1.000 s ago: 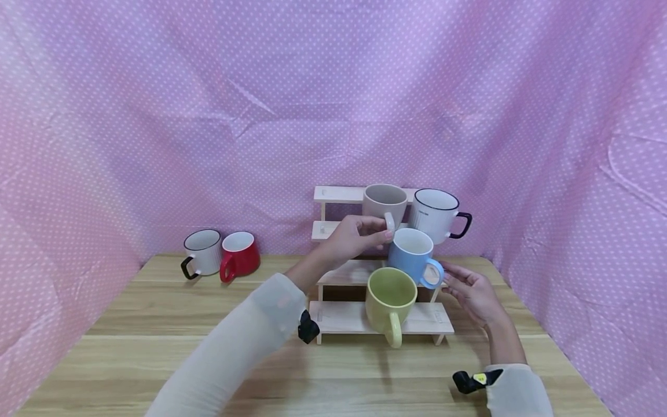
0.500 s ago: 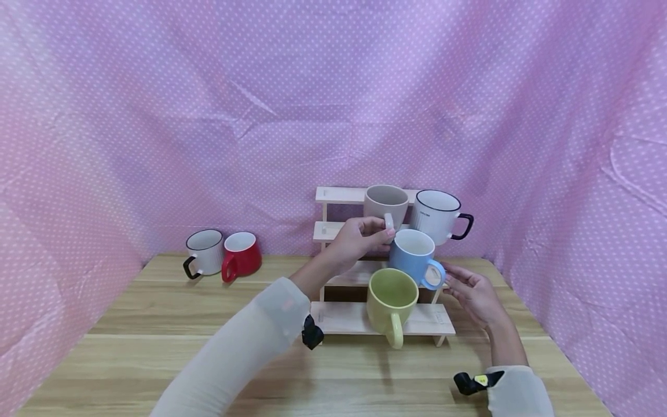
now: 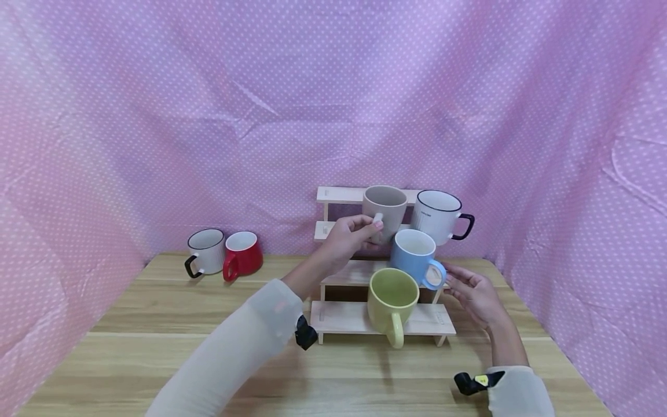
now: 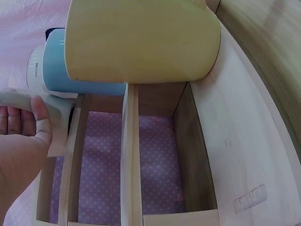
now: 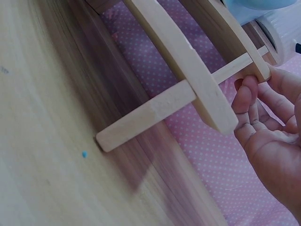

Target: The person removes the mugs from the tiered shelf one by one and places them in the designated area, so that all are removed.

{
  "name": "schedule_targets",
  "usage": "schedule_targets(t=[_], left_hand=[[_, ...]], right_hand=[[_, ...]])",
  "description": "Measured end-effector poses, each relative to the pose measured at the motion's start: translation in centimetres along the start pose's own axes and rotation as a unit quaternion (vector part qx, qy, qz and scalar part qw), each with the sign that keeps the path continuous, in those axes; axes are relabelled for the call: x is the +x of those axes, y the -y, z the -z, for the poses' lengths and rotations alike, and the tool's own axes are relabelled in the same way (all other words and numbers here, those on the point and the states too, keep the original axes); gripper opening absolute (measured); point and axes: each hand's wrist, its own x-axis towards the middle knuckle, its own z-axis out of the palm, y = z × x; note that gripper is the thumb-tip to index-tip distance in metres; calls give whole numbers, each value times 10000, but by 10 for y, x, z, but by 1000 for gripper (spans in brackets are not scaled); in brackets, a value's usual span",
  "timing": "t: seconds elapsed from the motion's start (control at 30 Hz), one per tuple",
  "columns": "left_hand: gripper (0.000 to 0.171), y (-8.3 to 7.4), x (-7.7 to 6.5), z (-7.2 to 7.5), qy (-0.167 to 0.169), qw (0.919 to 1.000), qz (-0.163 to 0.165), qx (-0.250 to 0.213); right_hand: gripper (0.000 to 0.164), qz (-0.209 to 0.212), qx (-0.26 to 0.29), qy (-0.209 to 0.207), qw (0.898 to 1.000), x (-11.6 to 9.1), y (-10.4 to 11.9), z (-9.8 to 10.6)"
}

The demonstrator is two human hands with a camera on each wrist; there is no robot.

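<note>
My left hand (image 3: 345,238) pinches the handle of a grey mug (image 3: 393,217) at the upper part of a stepped wooden rack (image 3: 339,315). In the left wrist view, thumb and fingers close round that handle, and the mug (image 4: 59,125) overlaps a rack board. My right hand (image 3: 475,296) is at the rack's right side, beside the handle of a light blue mug (image 3: 409,260). The right wrist view shows its thumb and fingers pinching a shelf end (image 5: 261,73). A yellow-green mug (image 3: 380,310) sits on the lowest shelf, handle forward.
A white mug (image 3: 432,223) with a black rim and handle stands on the rack behind the blue one. At the table's back left are another black-rimmed white mug (image 3: 211,258) and a red mug (image 3: 249,260). A pink dotted curtain (image 3: 292,145) hangs behind the table.
The grey mug has turned, its handle swinging left with my left hand. My right hand stays at the rack's side, and the other mugs keep their places.
</note>
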Motion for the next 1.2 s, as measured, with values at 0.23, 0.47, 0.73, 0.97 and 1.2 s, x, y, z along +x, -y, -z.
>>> schedule_targets(t=[0.23, 0.47, 0.73, 0.97, 1.2], left_hand=[[11, 0, -1, 5, -21, 9995, -113, -278], [12, 1, -3, 7, -65, 9994, -251, -208], [8, 2, -9, 12, -273, 9983, -395, -335], [14, 1, -16, 17, -236, 9984, -325, -402], [18, -7, -26, 25, -336, 9981, -382, -359]], right_hand=[[30, -99, -45, -77, 9999, 0, 0, 0], [31, 2, -83, 34, 10000, 1, 0, 2], [31, 52, -139, 69, 9999, 2, -3, 4], [34, 145, 44, 184, 9997, 2, -2, 3], [32, -1, 22, 65, 10000, 1, -3, 3]])
